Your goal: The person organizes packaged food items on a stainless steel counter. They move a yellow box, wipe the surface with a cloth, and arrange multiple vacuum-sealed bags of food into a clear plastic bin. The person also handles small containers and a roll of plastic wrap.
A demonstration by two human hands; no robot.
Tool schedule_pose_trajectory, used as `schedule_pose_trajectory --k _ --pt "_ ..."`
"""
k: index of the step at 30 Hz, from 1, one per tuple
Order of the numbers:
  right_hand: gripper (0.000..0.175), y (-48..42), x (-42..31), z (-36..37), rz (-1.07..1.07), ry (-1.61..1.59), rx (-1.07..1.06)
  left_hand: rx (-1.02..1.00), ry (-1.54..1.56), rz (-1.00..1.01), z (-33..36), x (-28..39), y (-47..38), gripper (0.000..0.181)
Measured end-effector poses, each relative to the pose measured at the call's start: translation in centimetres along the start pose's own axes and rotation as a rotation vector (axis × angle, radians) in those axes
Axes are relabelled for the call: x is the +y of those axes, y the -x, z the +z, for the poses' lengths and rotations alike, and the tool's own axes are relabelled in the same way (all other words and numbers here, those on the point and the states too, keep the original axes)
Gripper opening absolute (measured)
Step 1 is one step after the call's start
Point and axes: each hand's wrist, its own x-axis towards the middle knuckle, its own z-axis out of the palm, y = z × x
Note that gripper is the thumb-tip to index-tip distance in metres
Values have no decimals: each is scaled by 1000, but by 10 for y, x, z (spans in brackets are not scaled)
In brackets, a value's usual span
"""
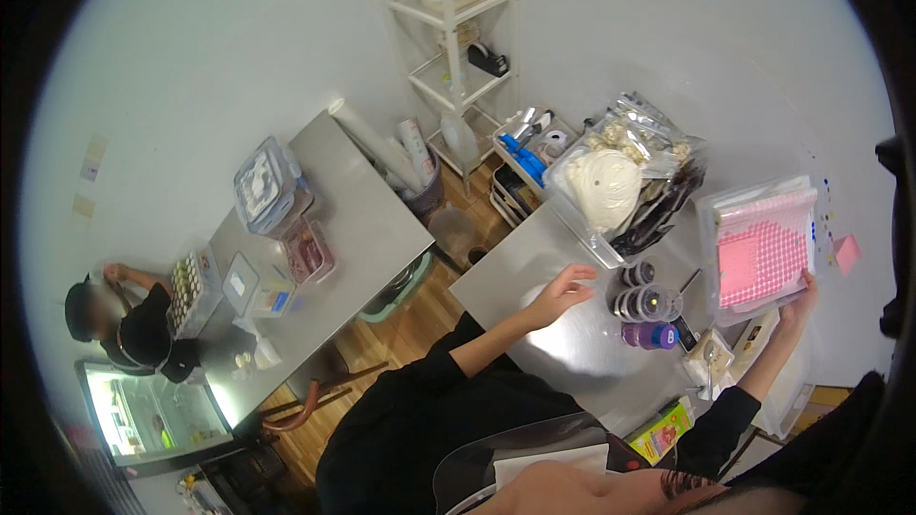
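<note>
My left hand hovers over the steel table, fingers slightly curled and apart, with nothing in it. At the right, my right hand grips the near corner of a clear plastic bin. Inside that bin lie pink sheets with rows of round dots. Between my hands are stacked clear cups with dark contents and a purple bottle with a blue cap. A black phone-like device lies beside the bottle. Closer to my right forearm are a bag of pale contents and a metal spoon.
A tub holding a large cream-coloured mass and plastic bags occupies the table's back. A white shelf rack stands behind. At left, a co-worker is beside another steel table bearing plastic boxes.
</note>
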Motion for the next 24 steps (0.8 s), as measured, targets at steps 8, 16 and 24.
schedule_pose_trajectory --k 8,16,24 --pt "27 133 234 208 154 4 -255 463 671 -93 -35 20 57 49" --pt "37 183 387 252 613 338 -418 842 758 78 -164 -29 142 48" --pt "42 214 450 193 870 706 -725 1134 763 313 -245 -59 149 54"
